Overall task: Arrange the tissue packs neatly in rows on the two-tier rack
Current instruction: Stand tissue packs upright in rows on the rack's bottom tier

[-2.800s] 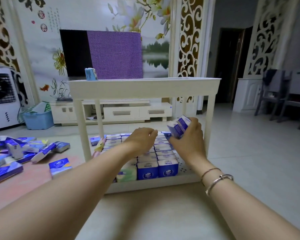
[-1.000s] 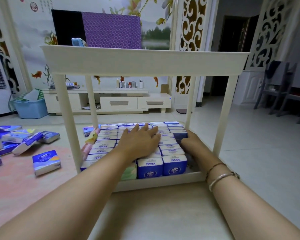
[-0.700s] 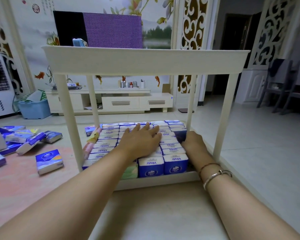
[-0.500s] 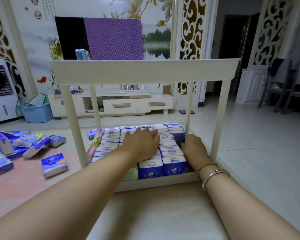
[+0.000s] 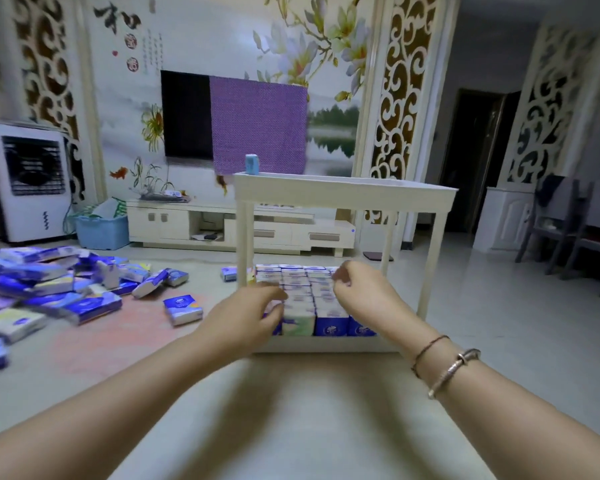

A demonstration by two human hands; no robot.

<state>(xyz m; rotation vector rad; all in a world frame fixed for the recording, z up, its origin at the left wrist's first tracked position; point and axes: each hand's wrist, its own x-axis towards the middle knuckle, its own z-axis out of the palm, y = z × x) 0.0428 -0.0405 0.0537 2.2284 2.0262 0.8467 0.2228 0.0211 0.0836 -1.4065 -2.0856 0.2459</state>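
Both hands have lifted off the packs (image 5: 321, 299); my left hand (image 5: 246, 318) and right hand (image 5: 361, 292) hover loosely curled, holding nothing; I'd next fetch from the pile (image 5: 49, 289) left of them.

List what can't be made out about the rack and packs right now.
- Top tier: head view sees its front rim only; contents hidden, except one blue pack.
- Bottom rows: partly covered by left hand and right hand.
- Pack print: motion-blurred.
- Floor pile: cut off by left edge.
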